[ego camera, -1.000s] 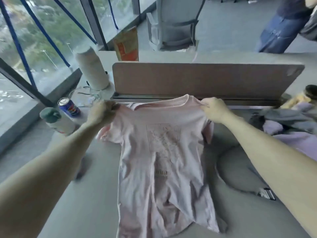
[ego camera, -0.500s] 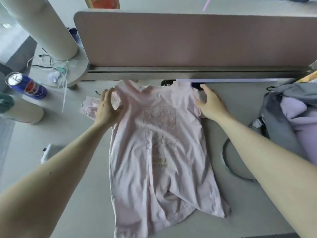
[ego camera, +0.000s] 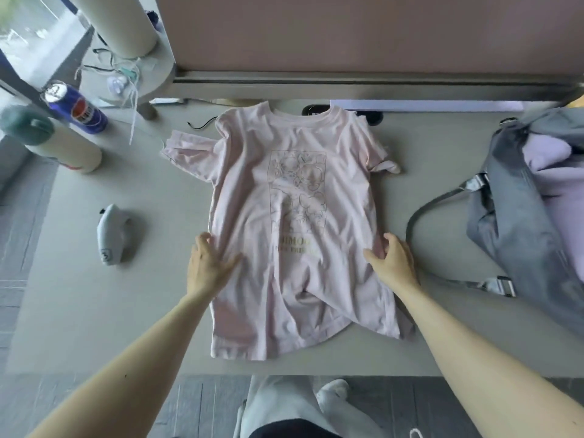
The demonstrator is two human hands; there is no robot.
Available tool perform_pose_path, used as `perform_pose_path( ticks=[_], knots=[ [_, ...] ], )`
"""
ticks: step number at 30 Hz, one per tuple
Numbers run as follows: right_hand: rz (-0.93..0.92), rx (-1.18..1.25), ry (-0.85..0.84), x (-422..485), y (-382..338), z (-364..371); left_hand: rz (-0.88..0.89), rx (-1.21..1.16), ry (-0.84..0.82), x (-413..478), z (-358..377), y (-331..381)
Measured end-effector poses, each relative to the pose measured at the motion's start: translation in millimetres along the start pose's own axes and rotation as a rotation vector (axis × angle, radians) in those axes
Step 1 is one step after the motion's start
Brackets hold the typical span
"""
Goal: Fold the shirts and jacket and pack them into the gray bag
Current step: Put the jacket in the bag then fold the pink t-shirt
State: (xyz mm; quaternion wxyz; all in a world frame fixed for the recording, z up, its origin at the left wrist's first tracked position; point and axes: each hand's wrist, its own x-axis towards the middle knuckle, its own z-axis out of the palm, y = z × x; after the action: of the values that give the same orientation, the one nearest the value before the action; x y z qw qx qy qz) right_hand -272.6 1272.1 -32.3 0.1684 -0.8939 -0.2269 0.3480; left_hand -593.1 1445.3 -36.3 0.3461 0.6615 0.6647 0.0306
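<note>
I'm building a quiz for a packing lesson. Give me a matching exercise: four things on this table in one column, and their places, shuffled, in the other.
Things
1. pink T-shirt
2. gray bag
3. blue can
4. small gray pouch

Places
A. far left, beside the green-capped bottle
B. right side, holding a lilac garment
C. middle, spread flat under the left hand and right hand
D. alone, left of the shirt

Pairs: 1-C, 2-B, 3-A, 4-D
</note>
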Motion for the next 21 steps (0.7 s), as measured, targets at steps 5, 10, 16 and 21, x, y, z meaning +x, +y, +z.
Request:
perform_pose_path(
  ticks=[5, 10, 16, 21],
  knots=[
    [-0.017, 0.031, -0.016, -52.3, 51.2, 14.8, -0.110, -0.003, -0.054, -80.8, 18.4, -33.9],
    [-0.013, 0.084, -0.007, -93.3, 88.2, 15.3, -0.151, 0.048, -0.092, -136.1, 25.3, -71.8],
    [-0.136, 0.313, 0.193, -137.8, 113.0, -11.1, -0.187, -0.216, 0.079, -177.0, 0.4, -113.2],
    [-0.113, 0.381, 0.126, -159.6, 137.9, -11.6, -0.159, -0.173, 0.061, -200.5, -9.5, -135.1]
  ],
)
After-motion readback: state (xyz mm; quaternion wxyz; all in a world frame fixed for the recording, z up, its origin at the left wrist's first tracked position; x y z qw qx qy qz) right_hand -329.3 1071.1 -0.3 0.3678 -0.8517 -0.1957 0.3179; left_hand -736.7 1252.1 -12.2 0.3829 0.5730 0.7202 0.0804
